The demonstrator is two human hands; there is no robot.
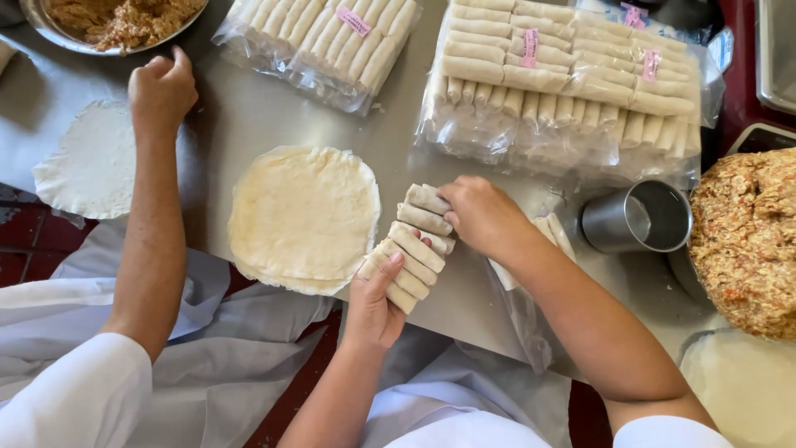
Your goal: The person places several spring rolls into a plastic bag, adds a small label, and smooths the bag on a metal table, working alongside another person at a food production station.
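- While both hands worked at it, a row of rolled spring rolls lay side by side near the front edge of the grey metal surface, just right of a stack of round wrappers.
- The left hand gripped the near end of the row, thumb lying over the lowest rolls and fingers curled beneath.
- The right hand closed on the far end, fingers pressed against the topmost rolls.
- Under the right wrist lay a clear plastic bag with a few more rolls showing just beside the hand.
- Right of that stood an empty steel cup, tipped toward a large mound of minced filling.
- Across the back of the surface sat two groups of bagged spring rolls: a smaller pack and a larger pile with pink labels.
- At the left, another person's hand, loosely clenched, rested beside a single wrapper, with a metal bowl of filling beyond it.
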